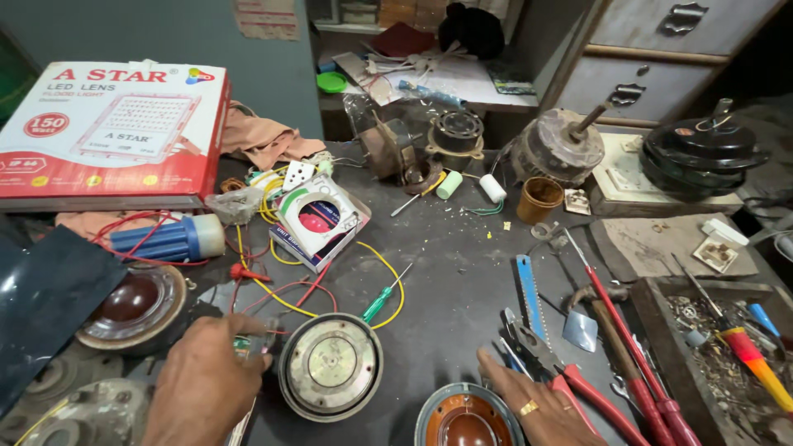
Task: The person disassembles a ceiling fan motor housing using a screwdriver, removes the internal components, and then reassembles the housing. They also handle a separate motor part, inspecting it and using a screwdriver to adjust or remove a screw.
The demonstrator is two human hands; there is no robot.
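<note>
Small part (pixel 248 345) (green-tipped, wired): pinched in left hand (pixel 202 384) fingers at the bench's near edge, just left of the round metal lamp housing (pixel 330 366), held up as if for inspection; right hand (pixel 541 409), fingers released, rests flat on bench (pixel 450 281), touching red-handled pliers (pixel 553 363); amber dome (pixel 467 425) between hands; green screwdriver (pixel 382 299) beyond.

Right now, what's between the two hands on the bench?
In the head view, between the left hand and right hand lie a round metal lamp housing, then bare dark bench, then an orange-lensed round lamp.
</note>
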